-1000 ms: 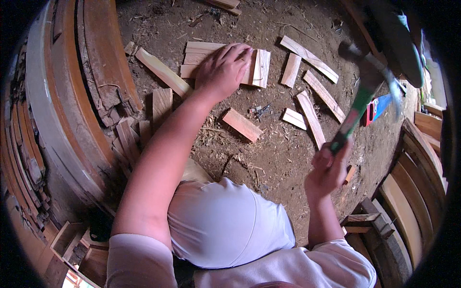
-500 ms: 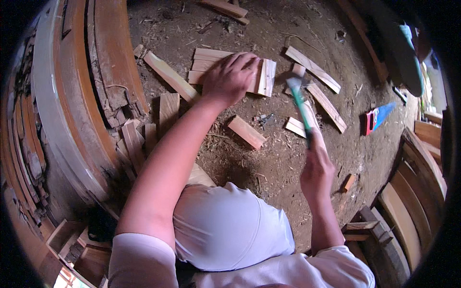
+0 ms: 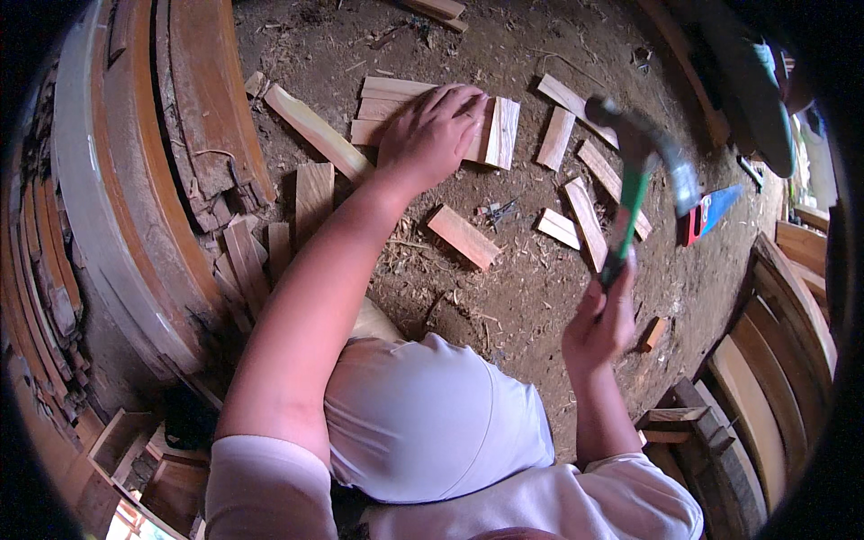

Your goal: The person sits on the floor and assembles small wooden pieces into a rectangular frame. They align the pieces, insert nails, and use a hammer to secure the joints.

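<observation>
My left hand [image 3: 430,137] lies over a small panel of wooden slats [image 3: 373,110], its fingers curled down beside the short cross strip [image 3: 502,132] at the panel's right end. The fingers hide the middle of the panel, and whether a nail is pinched there cannot be seen. My right hand [image 3: 601,319] is wrapped round the lower grip of a claw hammer [image 3: 632,202] with a green handle. The hammer is raised to the right of the panel, its metal head up and slightly blurred. Nothing touches the head.
Loose wooden strips [image 3: 585,220] lie on the dirt floor right of the panel, with a short block [image 3: 463,237] and small metal bits [image 3: 499,211] nearer me. A blue-bladed handsaw [image 3: 711,214] rests farther right. Long boards [image 3: 211,99] are stacked left, more timber [image 3: 756,378] at lower right.
The hammer has come up and to the right, away from the panel, its head turned sideways. My left hand stays on the slats, nearly unmoved.
</observation>
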`<state>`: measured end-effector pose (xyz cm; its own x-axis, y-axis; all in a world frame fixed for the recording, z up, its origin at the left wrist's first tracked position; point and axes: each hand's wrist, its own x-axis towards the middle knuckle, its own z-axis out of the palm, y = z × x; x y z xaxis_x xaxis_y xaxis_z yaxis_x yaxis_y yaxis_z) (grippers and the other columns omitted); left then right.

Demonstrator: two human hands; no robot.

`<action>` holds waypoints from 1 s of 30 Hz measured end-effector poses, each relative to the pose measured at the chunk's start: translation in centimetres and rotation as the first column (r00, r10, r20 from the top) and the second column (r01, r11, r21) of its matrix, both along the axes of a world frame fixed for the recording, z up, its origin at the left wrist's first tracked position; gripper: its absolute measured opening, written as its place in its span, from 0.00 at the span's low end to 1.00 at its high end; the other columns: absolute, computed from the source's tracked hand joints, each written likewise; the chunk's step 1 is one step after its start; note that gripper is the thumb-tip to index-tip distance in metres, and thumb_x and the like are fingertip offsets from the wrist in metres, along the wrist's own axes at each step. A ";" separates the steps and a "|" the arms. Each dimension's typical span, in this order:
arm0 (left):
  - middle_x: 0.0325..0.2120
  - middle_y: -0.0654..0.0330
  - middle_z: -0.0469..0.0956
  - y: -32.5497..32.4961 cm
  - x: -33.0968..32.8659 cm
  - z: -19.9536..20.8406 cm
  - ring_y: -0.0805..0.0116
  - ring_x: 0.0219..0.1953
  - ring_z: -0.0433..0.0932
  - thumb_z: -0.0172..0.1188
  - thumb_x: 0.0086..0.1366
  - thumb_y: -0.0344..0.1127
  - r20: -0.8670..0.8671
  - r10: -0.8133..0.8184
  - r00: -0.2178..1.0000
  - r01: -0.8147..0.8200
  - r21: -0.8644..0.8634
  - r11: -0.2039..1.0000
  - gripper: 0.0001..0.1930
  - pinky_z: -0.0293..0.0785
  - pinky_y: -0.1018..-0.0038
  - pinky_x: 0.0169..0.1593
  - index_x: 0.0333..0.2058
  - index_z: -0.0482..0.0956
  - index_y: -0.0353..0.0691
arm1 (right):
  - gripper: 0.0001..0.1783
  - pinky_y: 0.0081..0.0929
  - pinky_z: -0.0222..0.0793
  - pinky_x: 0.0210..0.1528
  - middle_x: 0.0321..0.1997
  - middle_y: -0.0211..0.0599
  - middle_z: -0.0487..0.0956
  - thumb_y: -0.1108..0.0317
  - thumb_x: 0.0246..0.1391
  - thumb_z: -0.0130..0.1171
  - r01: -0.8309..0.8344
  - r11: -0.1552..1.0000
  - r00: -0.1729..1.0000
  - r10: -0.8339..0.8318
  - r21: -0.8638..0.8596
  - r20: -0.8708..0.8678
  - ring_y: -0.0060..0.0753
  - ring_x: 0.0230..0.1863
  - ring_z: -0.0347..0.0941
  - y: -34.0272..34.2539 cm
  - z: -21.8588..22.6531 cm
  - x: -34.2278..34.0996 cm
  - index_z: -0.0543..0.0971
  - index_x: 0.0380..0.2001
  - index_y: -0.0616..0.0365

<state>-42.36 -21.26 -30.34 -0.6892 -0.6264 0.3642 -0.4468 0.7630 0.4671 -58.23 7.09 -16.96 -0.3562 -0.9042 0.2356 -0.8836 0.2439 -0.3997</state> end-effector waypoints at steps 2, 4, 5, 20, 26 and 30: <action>0.65 0.58 0.78 -0.2 -0.2 0.0 0.56 0.69 0.75 0.59 0.77 0.38 -0.006 0.002 1.000 -0.002 0.004 1.000 0.23 0.74 0.58 0.71 0.68 0.80 0.43 | 0.35 0.50 0.85 0.46 0.56 0.62 0.86 0.74 0.73 0.56 0.019 0.973 0.999 -0.025 0.231 0.022 0.65 0.49 0.88 0.5 -2.4 -0.1 0.64 0.81 0.57; 0.65 0.58 0.78 -0.1 -0.2 -0.1 0.56 0.69 0.76 0.58 0.77 0.38 -0.025 0.012 1.000 -0.011 0.016 1.000 0.23 0.74 0.58 0.71 0.67 0.80 0.42 | 0.40 0.55 0.83 0.39 0.49 0.60 0.86 0.75 0.71 0.58 0.011 0.925 0.995 -0.049 0.379 0.092 0.67 0.42 0.87 0.8 -2.2 -0.3 0.63 0.82 0.42; 0.65 0.58 0.78 -0.1 0.1 0.2 0.56 0.69 0.76 0.58 0.77 0.38 -0.023 0.012 1.000 -0.011 0.028 1.000 0.23 0.74 0.58 0.71 0.67 0.80 0.42 | 0.40 0.55 0.83 0.39 0.49 0.60 0.86 0.75 0.71 0.58 -0.002 0.950 0.995 -0.028 0.313 0.092 0.68 0.42 0.86 1.0 -2.3 -0.7 0.63 0.82 0.43; 0.66 0.58 0.77 -0.2 0.7 0.6 0.55 0.69 0.75 0.57 0.79 0.39 -0.017 0.000 1.000 0.001 0.060 0.998 0.22 0.74 0.57 0.71 0.68 0.80 0.44 | 0.23 0.55 0.64 0.66 0.55 0.46 0.80 0.69 0.57 0.72 -0.144 0.972 0.983 0.161 0.186 -0.084 0.58 0.62 0.72 -1.7 -0.7 -1.7 0.82 0.57 0.52; 0.65 0.58 0.78 -0.1 0.1 0.7 0.55 0.69 0.75 0.58 0.78 0.40 -0.046 -0.013 0.999 0.016 0.062 0.998 0.22 0.73 0.57 0.71 0.67 0.81 0.44 | 0.11 0.47 0.69 0.58 0.49 0.35 0.83 0.70 0.57 0.71 -0.341 0.918 0.936 0.352 0.202 -0.018 0.47 0.56 0.77 -9.3 -3.7 0.3 0.88 0.45 0.53; 0.65 0.57 0.79 0.1 0.3 0.8 0.54 0.69 0.75 0.58 0.78 0.40 -0.056 0.003 0.998 0.000 0.049 0.999 0.22 0.73 0.57 0.71 0.66 0.82 0.42 | 0.10 0.46 0.70 0.56 0.48 0.35 0.84 0.70 0.53 0.69 -0.376 0.893 0.918 0.395 0.246 -0.034 0.45 0.55 0.76 -9.8 -4.7 0.3 0.90 0.40 0.54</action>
